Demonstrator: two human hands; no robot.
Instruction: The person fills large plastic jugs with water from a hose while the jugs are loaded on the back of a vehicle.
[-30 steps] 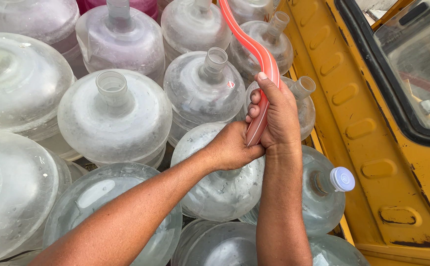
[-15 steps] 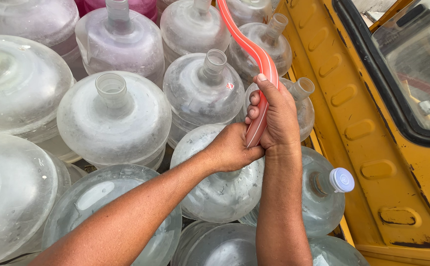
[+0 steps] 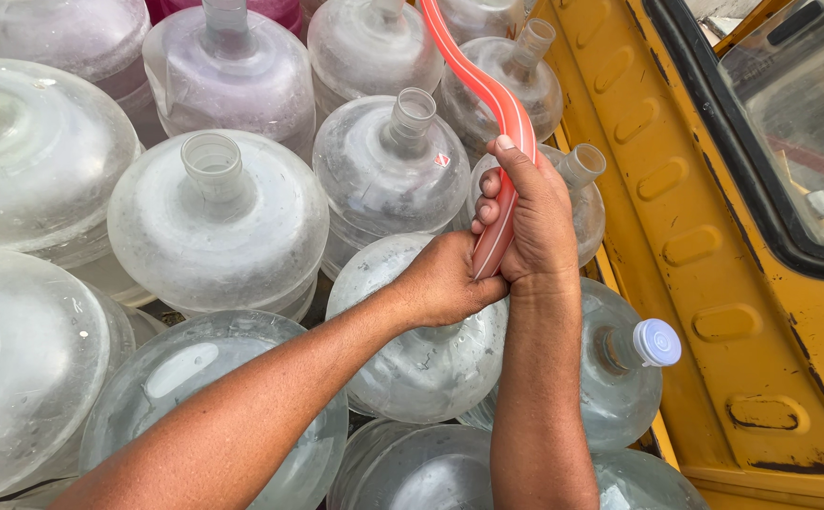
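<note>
A red-orange flexible hose (image 3: 473, 71) curves down from the top of the head view into my right hand (image 3: 530, 217), which grips it near its lower end. My left hand (image 3: 445, 281) closes around the neck of a large clear water jug (image 3: 421, 364) right under the hose end. The jug's mouth is hidden by my hands. Several other big clear jugs stand packed around it, most with open necks, such as the one (image 3: 218, 222) to the left.
A jug with a pale blue cap (image 3: 657, 342) lies to the right of my forearm. The yellow metal side of a vehicle (image 3: 714, 246) runs along the right, with a dark-rimmed window (image 3: 804, 132) above it. Pink-tinted jugs (image 3: 228, 66) stand at the back.
Almost nothing differs. My right hand has shifted its grip on the hose very slightly; both hands stay over the same jug.
</note>
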